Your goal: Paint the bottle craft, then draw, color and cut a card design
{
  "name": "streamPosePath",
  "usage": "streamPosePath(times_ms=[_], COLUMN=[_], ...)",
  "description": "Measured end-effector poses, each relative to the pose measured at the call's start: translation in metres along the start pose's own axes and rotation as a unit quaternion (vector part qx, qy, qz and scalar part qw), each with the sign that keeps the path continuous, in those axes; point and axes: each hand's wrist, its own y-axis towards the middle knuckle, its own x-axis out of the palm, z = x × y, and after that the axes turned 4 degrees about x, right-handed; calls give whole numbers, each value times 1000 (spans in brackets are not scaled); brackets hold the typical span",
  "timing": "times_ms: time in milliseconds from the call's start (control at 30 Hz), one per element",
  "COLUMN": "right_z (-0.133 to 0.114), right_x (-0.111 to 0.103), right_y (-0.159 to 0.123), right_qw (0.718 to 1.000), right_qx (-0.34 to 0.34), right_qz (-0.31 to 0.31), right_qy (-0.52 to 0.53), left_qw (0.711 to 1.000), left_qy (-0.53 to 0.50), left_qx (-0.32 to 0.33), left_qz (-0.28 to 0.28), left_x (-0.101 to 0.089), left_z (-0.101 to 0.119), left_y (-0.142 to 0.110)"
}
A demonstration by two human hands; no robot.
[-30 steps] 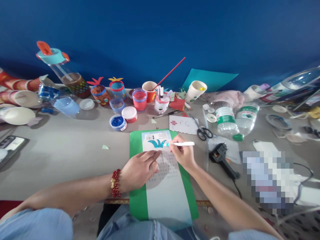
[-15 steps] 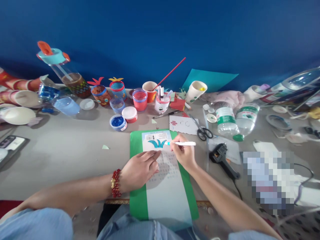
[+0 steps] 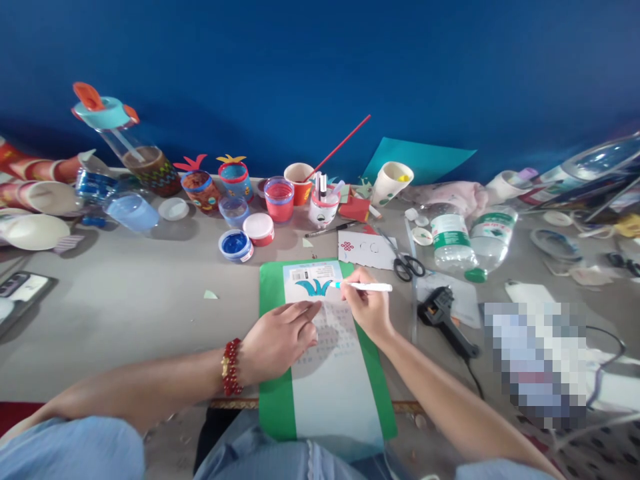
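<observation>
In my right hand (image 3: 367,310) is a slim white marker (image 3: 373,287), its tip at the right edge of a teal leaf-shaped paper cutout (image 3: 314,288). The cutout has several pointed blades and lies near the top of a white printed sheet (image 3: 330,407). My left hand (image 3: 283,340) rests flat on that sheet, palm down, its fingers stretched out and fingertips just below the cutout. Some of its fingers are partly hidden. Under the sheet lies a green board (image 3: 275,417). Red beads circle my left wrist.
Behind the board stand an open blue paint pot (image 3: 237,246), decorated cups (image 3: 235,180) and a cup of markers (image 3: 323,212). Black scissors (image 3: 409,267), a glue gun (image 3: 447,321) and clear bottles (image 3: 453,235) lie to the right. A tall drinking bottle (image 3: 145,160) stands back left.
Almost nothing differs. The view has shifted very slightly, while both hands, the marker and the teal cutout stay in about the same places.
</observation>
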Motion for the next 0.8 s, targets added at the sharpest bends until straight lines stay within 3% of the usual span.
streamPosePath(times_ms=[433,567,800], right_z=[0,-1,-1], right_x=[0,0,0], right_y=[0,-1,0], right_qw=[999,1000,998], right_qx=[-3,-3,3], right_qz=[34,17,55], right_qy=[-3,3,12], left_qw=[1000,1000,1000], left_qy=[-7,-7,-14], left_qx=[-2,1,1], left_qz=[-4,-1,1], left_x=[3,3,1], left_z=[1,1,0], left_y=[-1,-2,-2])
